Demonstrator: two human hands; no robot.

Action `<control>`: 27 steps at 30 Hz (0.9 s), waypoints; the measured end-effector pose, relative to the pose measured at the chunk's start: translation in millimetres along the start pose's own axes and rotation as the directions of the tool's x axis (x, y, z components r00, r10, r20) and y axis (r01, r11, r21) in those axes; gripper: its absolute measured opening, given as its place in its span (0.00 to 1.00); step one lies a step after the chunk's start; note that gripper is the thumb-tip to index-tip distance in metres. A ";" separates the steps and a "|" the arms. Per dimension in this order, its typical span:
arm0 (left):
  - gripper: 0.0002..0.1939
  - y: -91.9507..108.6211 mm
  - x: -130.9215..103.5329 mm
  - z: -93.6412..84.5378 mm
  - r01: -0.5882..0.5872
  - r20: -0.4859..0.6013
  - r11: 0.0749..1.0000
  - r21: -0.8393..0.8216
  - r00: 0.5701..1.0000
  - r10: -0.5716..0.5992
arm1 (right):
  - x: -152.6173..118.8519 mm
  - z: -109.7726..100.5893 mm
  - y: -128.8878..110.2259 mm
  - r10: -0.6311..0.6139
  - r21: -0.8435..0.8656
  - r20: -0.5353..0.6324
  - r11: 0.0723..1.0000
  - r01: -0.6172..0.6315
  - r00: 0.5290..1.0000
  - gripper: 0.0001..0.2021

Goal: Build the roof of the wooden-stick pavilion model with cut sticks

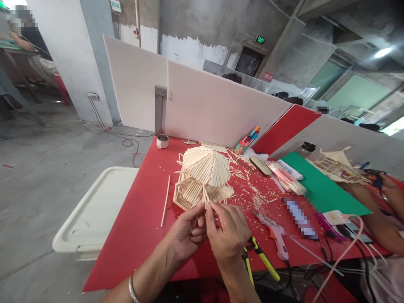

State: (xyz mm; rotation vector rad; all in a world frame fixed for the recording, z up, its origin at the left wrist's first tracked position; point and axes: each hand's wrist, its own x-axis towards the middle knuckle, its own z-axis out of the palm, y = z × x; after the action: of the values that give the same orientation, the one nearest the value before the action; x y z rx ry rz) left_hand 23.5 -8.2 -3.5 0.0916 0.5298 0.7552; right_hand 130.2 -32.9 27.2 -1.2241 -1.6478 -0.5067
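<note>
My left hand (187,231) and my right hand (227,231) meet at the front of a small model house made of wooden sticks. Between the fingertips of both, closed in a pinch, stand short wooden sticks (205,194); how many each hand holds is hard to make out. Just beyond, the model's pointed stick roof (206,166) rises over a many-sided stick frame (183,195). One long loose stick (166,201) lies left of the model. A pink glue gun (276,237) rests to the right, and yellow-handled pliers (265,261) lie close beside my right wrist.
Wood scraps (259,195) litter the red table (132,235). Further right are packs of sticks (285,176), a glasses case (260,165), a green board (325,185) and cables. A metal cup (163,141) stands back left. A co-worker's hands (383,185) hold another stick model.
</note>
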 end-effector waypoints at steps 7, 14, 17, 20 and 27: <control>0.19 0.0 -1.3 0.5 0.004 0.000 1.000 -0.002 1.000 -0.004 | -1.7 0.0 -0.4 -0.002 -0.005 -0.002 1.000 0.002 1.000 0.05; 0.19 -0.5 -4.3 3.1 0.014 -0.033 0.999 -0.031 0.999 -0.015 | -1.3 0.5 -1.5 -0.009 0.002 -0.014 1.000 0.009 1.000 0.05; 0.19 -0.2 -3.3 2.2 0.014 -0.036 0.999 -0.043 0.999 -0.016 | -1.2 0.4 -1.3 -0.007 0.000 -0.007 1.000 0.007 1.000 0.05; 0.18 0.0 -1.8 1.0 0.018 -0.028 0.999 -0.049 0.999 -0.020 | -1.7 0.3 -0.4 -0.006 -0.003 0.000 1.000 0.006 1.000 0.05; 0.16 1.6 -0.9 -0.2 0.032 -0.009 0.997 -0.067 0.999 -0.033 | -1.0 0.3 -0.8 -0.003 -0.003 0.001 1.000 0.003 1.000 0.04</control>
State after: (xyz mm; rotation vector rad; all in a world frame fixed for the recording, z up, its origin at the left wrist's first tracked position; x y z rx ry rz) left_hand 21.8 -7.7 -2.9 0.0169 0.5138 0.7412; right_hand 129.4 -33.5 26.4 -1.2246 -1.6500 -0.5111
